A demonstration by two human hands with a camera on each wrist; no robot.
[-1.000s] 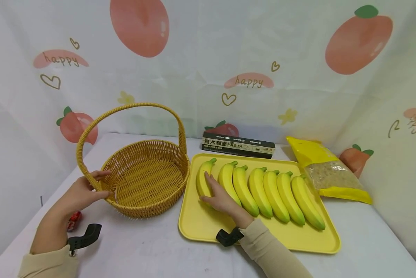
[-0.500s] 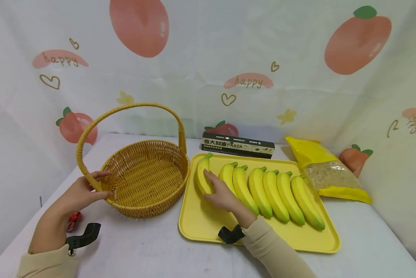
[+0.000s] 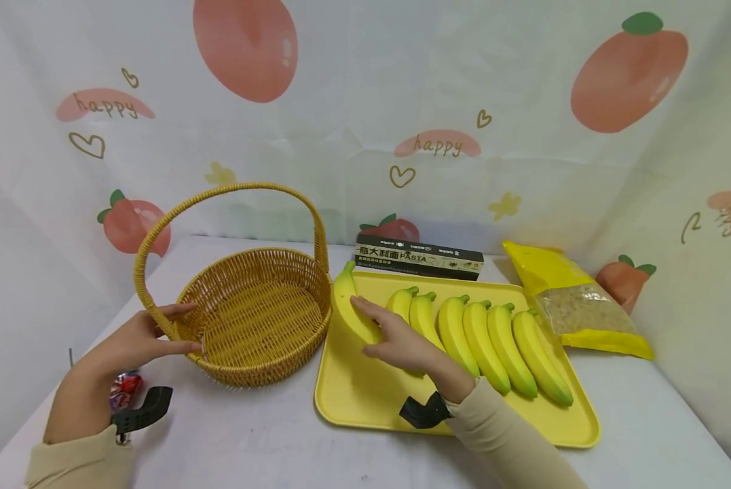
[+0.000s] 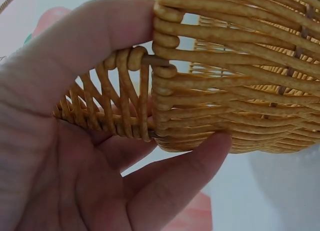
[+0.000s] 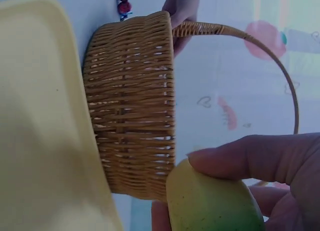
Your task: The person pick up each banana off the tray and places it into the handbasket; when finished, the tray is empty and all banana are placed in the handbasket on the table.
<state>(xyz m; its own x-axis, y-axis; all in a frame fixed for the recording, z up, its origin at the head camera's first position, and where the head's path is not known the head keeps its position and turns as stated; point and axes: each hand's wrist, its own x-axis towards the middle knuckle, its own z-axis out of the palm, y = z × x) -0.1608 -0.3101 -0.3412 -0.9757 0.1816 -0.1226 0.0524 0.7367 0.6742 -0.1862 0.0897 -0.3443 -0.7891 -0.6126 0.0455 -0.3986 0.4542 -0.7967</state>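
Observation:
A wicker basket [image 3: 261, 319] with a tall arched handle stands at the left of the table, with nothing in it. My left hand [image 3: 136, 339] grips its left rim at the foot of the handle; in the left wrist view the thumb and fingers straddle the woven wall [image 4: 210, 86]. My right hand [image 3: 408, 339] holds a banana [image 3: 349, 305] between thumb and fingers, raised above the left side of the yellow tray [image 3: 353, 401]. In the right wrist view this banana [image 5: 210, 201] overlaps the basket's rim. Several other bananas [image 3: 487, 346] lie in a row on the tray.
A dark pasta box [image 3: 420, 258] lies behind the tray. At the back right, a yellow bag [image 3: 579, 302] with a see-through window leans by the tray. A small red wrapped item [image 3: 125, 388] sits below my left forearm. A printed cloth [image 3: 353, 81] hangs behind the table.
My right hand has lifted the leftmost banana off the tray and shifted it left toward the basket, tilting it. My left hand stays on the basket rim.

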